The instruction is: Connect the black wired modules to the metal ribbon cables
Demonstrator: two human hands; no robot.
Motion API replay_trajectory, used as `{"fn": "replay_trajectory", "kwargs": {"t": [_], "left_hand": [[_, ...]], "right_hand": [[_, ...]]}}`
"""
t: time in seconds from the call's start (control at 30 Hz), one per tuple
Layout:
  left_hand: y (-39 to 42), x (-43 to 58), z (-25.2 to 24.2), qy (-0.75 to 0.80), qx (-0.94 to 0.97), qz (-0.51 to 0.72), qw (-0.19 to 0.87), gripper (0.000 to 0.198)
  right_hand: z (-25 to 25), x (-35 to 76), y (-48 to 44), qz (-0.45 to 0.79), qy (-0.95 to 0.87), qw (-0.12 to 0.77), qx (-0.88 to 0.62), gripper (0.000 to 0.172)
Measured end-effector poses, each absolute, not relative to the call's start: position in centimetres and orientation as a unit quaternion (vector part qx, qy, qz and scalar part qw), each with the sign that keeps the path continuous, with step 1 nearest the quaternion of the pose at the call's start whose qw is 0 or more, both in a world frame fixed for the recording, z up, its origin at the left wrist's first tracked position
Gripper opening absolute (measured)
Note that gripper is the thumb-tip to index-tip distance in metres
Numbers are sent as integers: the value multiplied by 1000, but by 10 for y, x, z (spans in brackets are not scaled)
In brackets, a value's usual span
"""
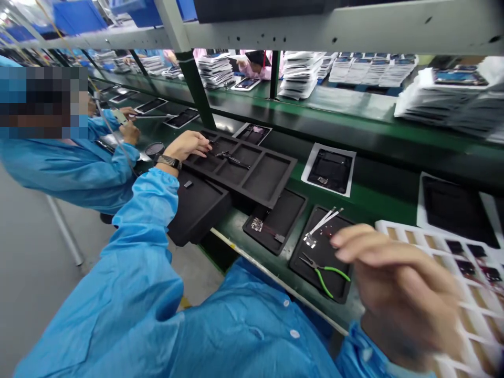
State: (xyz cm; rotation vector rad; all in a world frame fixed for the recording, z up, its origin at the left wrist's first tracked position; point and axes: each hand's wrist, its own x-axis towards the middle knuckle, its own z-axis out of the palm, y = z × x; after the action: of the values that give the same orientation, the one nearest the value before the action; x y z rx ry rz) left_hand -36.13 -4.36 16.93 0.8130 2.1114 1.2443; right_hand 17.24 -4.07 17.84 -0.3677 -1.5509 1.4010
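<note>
My left hand (188,146), with a dark band at the wrist, reaches over the far-left compartment of a black divided tray (264,198). Its fingertips are pinched together; whatever is between them is too small to name. Black tweezers (236,160) lie across the tray's middle compartments. My right hand (397,278) hovers above the right side of a small black tray (301,270), blurred, its fingers closed around something I cannot make out. In that small tray are green-handled pliers (325,273), white flat cables (323,223) and tiny dark-red bits near my right fingertips.
Another black tray (293,205) holds a small circuit board (257,224) with wires. A white compartment tray (429,239) stands at right. Tablet panels (331,170) lie on the green line. A co-worker in blue (71,163) works at left. Paper stacks (301,73) stand behind.
</note>
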Motion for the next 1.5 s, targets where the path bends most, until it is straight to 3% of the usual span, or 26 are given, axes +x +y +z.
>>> {"fn": "replay_trajectory", "kwargs": {"t": [0.1,0.33,0.57,0.9,1.17,1.27,1.37,1.5], "left_hand": [[-48,-359,156,768,254,501,309,14],[-57,-360,138,703,228,580,343,14],[-77,-319,136,603,158,678,389,18],[-104,-239,114,524,69,752,393,22],[-112,-221,114,559,146,688,440,3],[-114,-227,114,663,217,595,399,5],[-109,-239,112,763,299,515,251,2],[-97,-253,103,788,453,406,97,16]], "right_hand": [[161,131,-24,599,-631,462,-172,17],[137,38,-2,654,-670,298,-190,25],[122,-67,-22,791,-549,170,-210,28],[108,-131,-14,752,-569,159,-294,41],[108,-103,39,690,-667,114,-257,35],[113,-87,57,686,-675,104,-251,39],[115,-77,65,668,-682,130,-269,49],[114,-68,64,633,-708,154,-274,48]]}}
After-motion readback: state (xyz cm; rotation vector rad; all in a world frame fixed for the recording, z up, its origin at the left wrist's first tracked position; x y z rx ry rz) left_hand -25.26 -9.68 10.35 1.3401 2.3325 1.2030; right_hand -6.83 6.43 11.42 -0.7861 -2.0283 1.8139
